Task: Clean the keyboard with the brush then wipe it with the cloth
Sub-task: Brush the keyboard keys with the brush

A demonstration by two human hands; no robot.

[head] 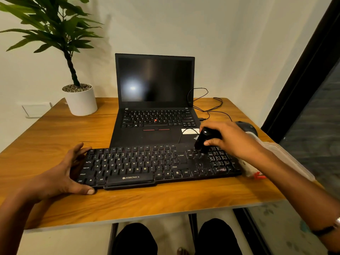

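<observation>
A black keyboard (pixel 147 165) lies across the front of the wooden table (pixel 46 137). My right hand (pixel 230 138) grips a black brush (pixel 203 139), whose bristle end touches the keys near the upper right, between the navigation keys and the number pad. My left hand (pixel 62 173) holds the keyboard's left end, thumb along the front edge and fingers at the back edge. Something whitish (pixel 248 166), perhaps the cloth, lies by the keyboard's right end, mostly hidden by my right forearm.
An open black laptop (pixel 156 107) with a dark screen stands right behind the keyboard. A potted plant (pixel 80 100) sits at the back left. A black mouse (pixel 246 127) and its cable (pixel 207 105) lie at the back right. A dark glass panel runs along the right.
</observation>
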